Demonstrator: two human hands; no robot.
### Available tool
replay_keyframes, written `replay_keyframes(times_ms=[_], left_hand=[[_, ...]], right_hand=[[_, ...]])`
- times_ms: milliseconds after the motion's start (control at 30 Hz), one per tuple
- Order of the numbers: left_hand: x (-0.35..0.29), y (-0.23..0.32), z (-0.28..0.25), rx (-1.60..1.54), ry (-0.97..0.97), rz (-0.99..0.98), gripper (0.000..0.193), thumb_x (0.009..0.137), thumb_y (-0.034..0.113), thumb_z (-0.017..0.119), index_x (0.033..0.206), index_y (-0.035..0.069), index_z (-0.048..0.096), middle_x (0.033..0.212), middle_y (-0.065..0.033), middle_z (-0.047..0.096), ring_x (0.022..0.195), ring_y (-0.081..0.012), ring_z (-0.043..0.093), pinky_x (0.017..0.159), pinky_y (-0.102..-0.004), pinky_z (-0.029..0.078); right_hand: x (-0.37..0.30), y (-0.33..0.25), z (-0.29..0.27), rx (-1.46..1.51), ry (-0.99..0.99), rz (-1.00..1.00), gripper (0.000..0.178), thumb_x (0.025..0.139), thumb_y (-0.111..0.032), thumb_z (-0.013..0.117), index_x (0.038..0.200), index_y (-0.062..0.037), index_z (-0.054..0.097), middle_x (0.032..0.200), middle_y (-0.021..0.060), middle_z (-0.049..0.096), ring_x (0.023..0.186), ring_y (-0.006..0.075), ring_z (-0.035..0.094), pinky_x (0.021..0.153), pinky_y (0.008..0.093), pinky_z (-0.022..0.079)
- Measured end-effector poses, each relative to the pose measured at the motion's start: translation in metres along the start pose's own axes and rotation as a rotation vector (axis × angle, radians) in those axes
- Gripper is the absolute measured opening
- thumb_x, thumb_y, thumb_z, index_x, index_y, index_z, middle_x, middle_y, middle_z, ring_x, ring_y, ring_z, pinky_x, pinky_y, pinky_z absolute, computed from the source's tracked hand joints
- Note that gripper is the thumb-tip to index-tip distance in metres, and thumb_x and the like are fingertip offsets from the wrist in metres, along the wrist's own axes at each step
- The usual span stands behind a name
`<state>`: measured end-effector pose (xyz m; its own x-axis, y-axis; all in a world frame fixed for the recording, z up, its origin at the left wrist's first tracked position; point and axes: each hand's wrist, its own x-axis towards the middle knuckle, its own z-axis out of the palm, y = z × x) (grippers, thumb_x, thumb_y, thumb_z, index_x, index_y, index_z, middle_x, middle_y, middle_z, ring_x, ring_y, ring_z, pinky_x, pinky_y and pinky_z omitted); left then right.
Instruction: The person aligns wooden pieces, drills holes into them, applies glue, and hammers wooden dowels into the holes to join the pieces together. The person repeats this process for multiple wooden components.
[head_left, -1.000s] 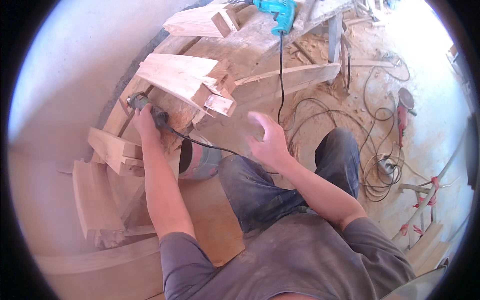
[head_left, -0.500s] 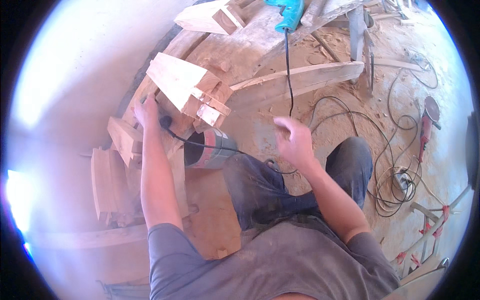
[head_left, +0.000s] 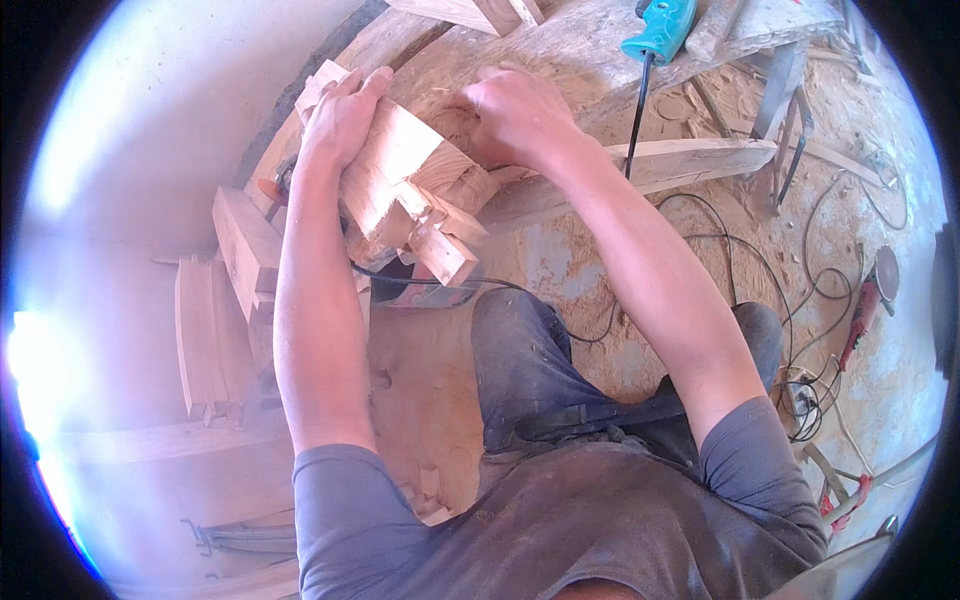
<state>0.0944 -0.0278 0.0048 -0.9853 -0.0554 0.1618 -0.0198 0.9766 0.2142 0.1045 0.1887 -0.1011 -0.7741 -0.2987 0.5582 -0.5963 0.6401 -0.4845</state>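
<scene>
A thick pale wooden block (head_left: 405, 145) with a stepped, notched end lies on the workbench (head_left: 440, 65), that end pointing toward me. My left hand (head_left: 340, 120) grips its far left part, fingers laid over the top edge. On the block's right side, my right hand (head_left: 520, 115) is down close to the bench top with its fingers curled. Whatever those fingers hold, if anything, is hidden. A small orange-ended tool (head_left: 270, 190) shows partly behind my left forearm.
A teal corded power tool (head_left: 660, 35) lies at the far right of the bench. More cut timbers (head_left: 215, 330) stand at the left by the wall. A bucket (head_left: 430, 290) is below the block. Cables and a red angle grinder (head_left: 865, 310) lie on the shaving-strewn floor.
My left hand has moved from the bench beside the block onto the block. My right hand has reached forward and left to the block's right side. The whole view has shifted.
</scene>
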Motion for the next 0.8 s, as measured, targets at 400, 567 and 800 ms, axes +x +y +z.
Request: replay_keyframes(times_ms=[400, 567, 800], left_hand=[[0.011, -0.013, 0.005, -0.087, 0.033, -0.077, 0.086, 0.09, 0.068, 0.054, 0.15, 0.007, 0.054, 0.159, -0.021, 0.044, 0.153, -0.0353, 0.032, 0.126, -0.0458, 0.016], [0.012, -0.014, 0.002, -0.058, 0.033, -0.071, 0.084, 0.091, 0.067, 0.052, 0.149, 0.007, 0.056, 0.157, -0.0196, 0.048, 0.153, -0.0349, 0.033, 0.127, -0.0462, 0.012], [0.009, -0.009, 0.001, -0.061, 0.0, -0.062, 0.081, 0.093, 0.067, 0.048, 0.148, 0.007, 0.057, 0.158, -0.0175, 0.047, 0.153, -0.033, 0.033, 0.127, -0.0472, 0.006]], right_hand=[[-0.159, -0.057, -0.028, 1.395, 0.405, 0.596, 0.026, 0.093, 0.0, 0.067, 0.117, 0.0081, 0.07, 0.088, 0.0047, 0.069, 0.07, 0.0065, 0.061, 0.06, 0.0211, 0.048], [-0.152, -0.08, -0.011, 1.531, 0.417, 0.63, 0.027, 0.093, 0.002, 0.068, 0.119, 0.0081, 0.069, 0.091, 0.004, 0.069, 0.073, 0.0053, 0.06, 0.063, 0.0218, 0.048], [-0.131, -0.096, 0.0, 1.328, 0.541, 0.53, 0.021, 0.092, 0.0, 0.068, 0.113, 0.0053, 0.069, 0.089, 0.005, 0.068, 0.076, 0.0069, 0.059, 0.065, 0.0251, 0.049]])
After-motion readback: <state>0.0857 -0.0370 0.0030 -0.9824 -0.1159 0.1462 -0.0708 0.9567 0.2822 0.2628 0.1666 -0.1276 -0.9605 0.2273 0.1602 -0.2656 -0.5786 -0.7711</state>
